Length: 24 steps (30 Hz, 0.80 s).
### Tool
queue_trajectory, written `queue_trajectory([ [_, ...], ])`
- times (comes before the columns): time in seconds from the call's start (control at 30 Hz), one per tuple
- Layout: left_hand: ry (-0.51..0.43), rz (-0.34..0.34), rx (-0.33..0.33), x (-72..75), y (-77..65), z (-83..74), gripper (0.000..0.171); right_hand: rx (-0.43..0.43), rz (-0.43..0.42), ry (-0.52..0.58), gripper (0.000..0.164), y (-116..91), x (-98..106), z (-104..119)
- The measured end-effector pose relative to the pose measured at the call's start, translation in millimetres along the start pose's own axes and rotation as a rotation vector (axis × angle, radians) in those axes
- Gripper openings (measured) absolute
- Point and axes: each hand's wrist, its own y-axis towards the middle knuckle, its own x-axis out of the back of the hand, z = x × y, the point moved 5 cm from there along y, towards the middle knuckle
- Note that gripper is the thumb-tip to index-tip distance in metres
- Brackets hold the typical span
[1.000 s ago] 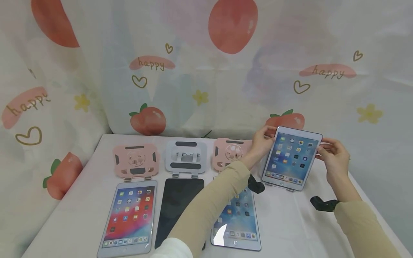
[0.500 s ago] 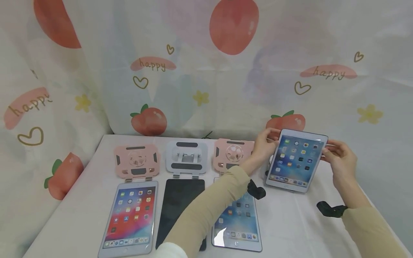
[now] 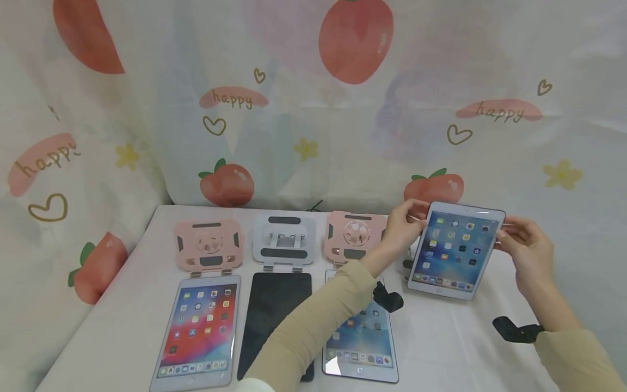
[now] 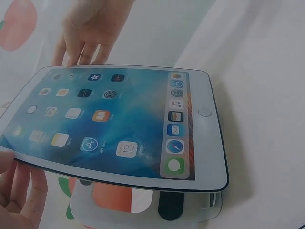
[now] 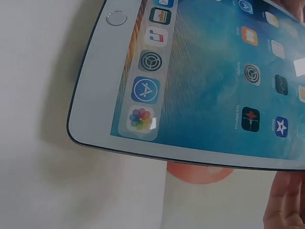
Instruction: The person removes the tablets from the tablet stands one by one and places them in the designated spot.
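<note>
A white-framed tablet [image 3: 455, 250] with a blue home screen is held up at a tilt at the table's right side, screen facing me. My left hand [image 3: 403, 231] pinches its left edge near the top. My right hand [image 3: 531, 256] grips the opposite edge, thumb on the front and fingers behind. Below the tablet, the left wrist view shows a pale tablet stand [image 4: 80, 205] with a dark pad, mostly covered by the tablet. The home-button end of the tablet [image 5: 205, 71] casts a shadow on the white cloth in the right wrist view.
Two pink stands [image 3: 209, 245] [image 3: 355, 234] and a pale grey stand [image 3: 284, 239] line the back. In front lie a red-screen tablet [image 3: 198, 332], a black tablet [image 3: 274, 316] and a blue-screen tablet [image 3: 362, 348], partly under my left sleeve. A patterned curtain [image 3: 303, 179] hangs behind.
The tablet has shifted right and slightly down, toward me, with both hands on its edges. My right forearm has moved right and down; the other tablets and stands stay put.
</note>
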Motion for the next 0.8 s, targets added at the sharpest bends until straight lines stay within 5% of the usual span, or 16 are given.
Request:
queue_trajectory([
  [0.37, -0.066, 0.064, 0.072, 3.4, -21.2, 1.0, 0.027, 0.055, 0.128, -0.06, 0.028, -17, 4, 7],
  [0.8, -0.139, 0.098, 0.07, 6.8, -47.0, 1.3, 0.029, 0.072, 0.237, -0.077, 0.031, -36, 9, 8],
])
